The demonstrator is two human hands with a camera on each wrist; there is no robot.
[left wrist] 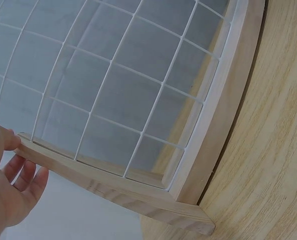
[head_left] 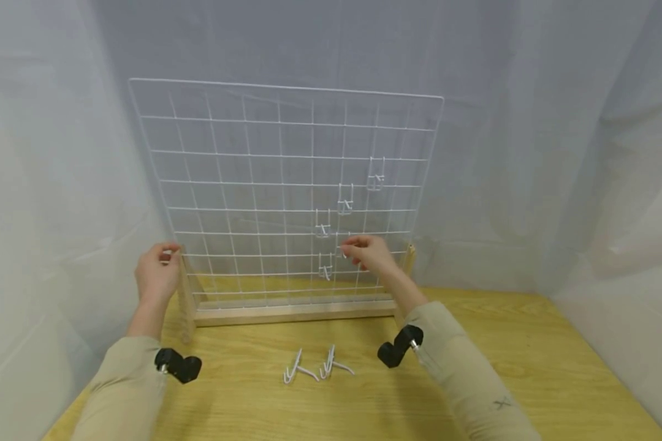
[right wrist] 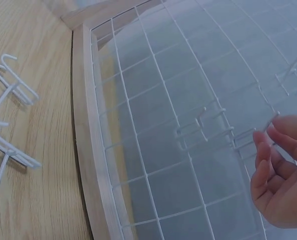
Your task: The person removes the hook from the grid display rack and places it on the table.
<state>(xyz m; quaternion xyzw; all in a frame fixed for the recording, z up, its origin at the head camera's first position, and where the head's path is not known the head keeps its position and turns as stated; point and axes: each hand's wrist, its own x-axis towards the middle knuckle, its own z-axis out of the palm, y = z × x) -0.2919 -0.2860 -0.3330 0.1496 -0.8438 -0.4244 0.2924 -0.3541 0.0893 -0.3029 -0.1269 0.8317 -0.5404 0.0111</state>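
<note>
Two loose hooks (head_left: 328, 365), gap before frame (head_left: 295, 315) | left grip (head_left: 157, 274) pinches edge of post (head_left: 186, 294) | right grip (head_left: 368, 252) pinches hook (right wrist: 272, 121) on grid (head_left: 312, 157)

Pale draped sheeting (head_left: 507, 171), wood-grain tabletop (head_left: 557, 361)

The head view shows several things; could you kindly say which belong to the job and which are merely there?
Likely the job's: wire grid, wooden stand, hook in right hand, four hung hooks, two loose hooks.
Merely there: table, pale sheeting, black wrist mounts.
</note>
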